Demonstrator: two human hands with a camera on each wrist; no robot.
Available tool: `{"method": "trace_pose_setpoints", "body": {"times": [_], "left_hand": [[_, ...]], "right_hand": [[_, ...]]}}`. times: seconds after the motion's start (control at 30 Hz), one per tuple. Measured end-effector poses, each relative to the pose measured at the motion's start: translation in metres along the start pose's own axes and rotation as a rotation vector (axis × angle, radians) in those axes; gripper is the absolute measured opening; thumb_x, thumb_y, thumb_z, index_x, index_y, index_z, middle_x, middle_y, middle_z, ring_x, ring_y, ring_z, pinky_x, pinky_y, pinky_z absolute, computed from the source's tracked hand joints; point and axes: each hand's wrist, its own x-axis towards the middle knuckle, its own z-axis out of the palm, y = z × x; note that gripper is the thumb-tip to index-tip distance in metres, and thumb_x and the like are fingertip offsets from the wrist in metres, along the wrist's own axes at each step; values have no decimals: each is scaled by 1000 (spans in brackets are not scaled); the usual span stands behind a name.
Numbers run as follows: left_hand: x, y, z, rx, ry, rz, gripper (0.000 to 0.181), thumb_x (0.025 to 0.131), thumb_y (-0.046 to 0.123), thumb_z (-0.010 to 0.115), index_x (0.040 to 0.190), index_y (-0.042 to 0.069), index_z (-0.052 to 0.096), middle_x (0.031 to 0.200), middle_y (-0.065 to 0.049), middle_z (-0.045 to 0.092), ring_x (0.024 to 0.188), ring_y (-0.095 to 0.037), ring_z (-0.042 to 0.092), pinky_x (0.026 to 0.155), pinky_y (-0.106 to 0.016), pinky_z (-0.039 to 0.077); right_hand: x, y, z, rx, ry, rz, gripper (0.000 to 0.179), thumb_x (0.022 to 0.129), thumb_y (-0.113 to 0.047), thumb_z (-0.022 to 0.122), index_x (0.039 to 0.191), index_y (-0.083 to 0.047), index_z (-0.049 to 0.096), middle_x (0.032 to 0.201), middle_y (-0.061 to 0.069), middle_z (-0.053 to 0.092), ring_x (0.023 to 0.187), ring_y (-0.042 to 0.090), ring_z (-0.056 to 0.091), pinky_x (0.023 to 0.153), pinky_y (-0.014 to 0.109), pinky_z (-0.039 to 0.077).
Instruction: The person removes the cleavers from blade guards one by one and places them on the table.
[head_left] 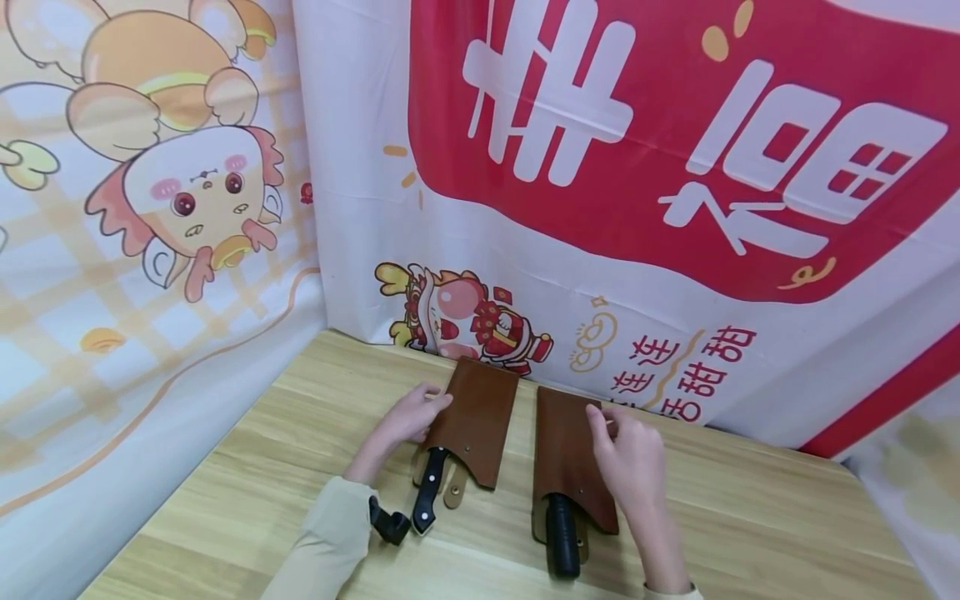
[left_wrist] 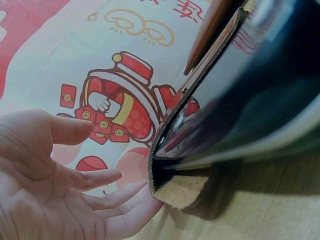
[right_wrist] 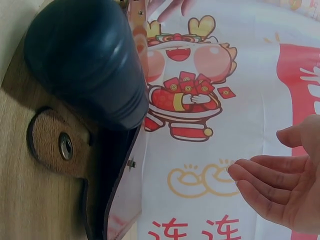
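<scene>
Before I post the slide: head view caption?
Two black-handled knives in brown leather sheaths lie side by side on a wood-grain table, a person's hands near the outer edges.

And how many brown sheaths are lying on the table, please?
2. One brown sheath lies by the left hand, a riveted black handle sticking out; the other brown sheath lies by the right hand, with a rounded black handle. No others show.

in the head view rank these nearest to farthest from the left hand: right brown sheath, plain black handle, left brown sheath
1. Left brown sheath: immediately right of the left hand, at its fingertips.
2. Right brown sheath: farther right, beyond the first.
3. Plain black handle: sticking out of the right brown sheath's lower end.
</scene>
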Motion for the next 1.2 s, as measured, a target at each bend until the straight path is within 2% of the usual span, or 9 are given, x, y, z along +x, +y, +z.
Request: {"method": "trace_pose_setpoints", "body": {"times": [0.37,0.8,1.0,1.1,1.2], "left_hand": [[0,0,1,-24,-26,-54,56,109,34,49,151,-3,41,154,-30,41,133,-45,51,99,-58,53],[-1,0,-2,0,-30,-90,57,109,36,51,151,-1,42,151,-28,45,130,-44,53,94,-55,56],[-1,-2,-2,-24,-46,-93,58,109,34,52,151,-5,40,139,-32,52,124,-45,57,91,-53,58],[0,-3,-2,-30,-51,-85,58,109,33,53,150,-6,41,138,-33,53,123,-46,58,88,-52,60],[1,-4,-2,-35,-53,-78,57,109,33,53,149,-6,41,139,-33,53,123,-47,57,87,-51,60]], "right_hand": [[-1,-7,8,8,-29,3,33,105,-29,62,96,1,76,68,4,64,62,20,56,58,35,46],[-3,-22,16,29,-40,-25,31,104,-28,64,96,-1,76,67,2,64,61,19,56,58,35,46],[-4,-22,22,42,-55,-46,30,104,-28,65,95,-2,76,67,1,64,65,20,59,61,39,48],[-5,-24,26,89,-101,-40,29,103,-28,66,96,-3,77,67,0,66,64,19,63,63,38,52],[-6,-28,31,213,-188,13,30,104,-30,66,96,-4,77,69,0,70,64,19,68,64,34,55]]}}
